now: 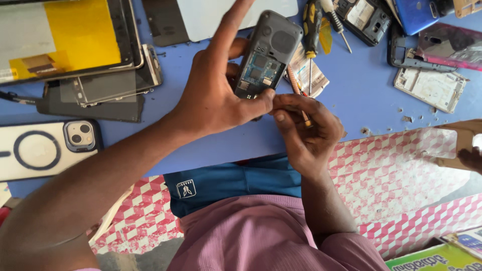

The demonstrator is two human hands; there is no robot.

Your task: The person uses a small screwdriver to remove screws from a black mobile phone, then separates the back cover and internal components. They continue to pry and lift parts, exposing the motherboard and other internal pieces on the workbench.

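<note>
Phone | back open; in left grip; right grip below

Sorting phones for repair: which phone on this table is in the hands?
The small dark keypad phone with its back open, circuit board exposed, held by the left hand; the others lie untouched.

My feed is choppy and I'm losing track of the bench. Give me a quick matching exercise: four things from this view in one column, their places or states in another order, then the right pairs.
Things:
1. small dark phone
2. phone in clear case
3. yellow-handled screwdriver
4. bare white phone frame

Places or states:
A. lying at the left edge of the blue table
B. back cover off, held in the left hand
C. lying at the right, past the right hand
D. lying just right of the held phone's top

Pairs: 1-B, 2-A, 3-D, 4-C
</note>
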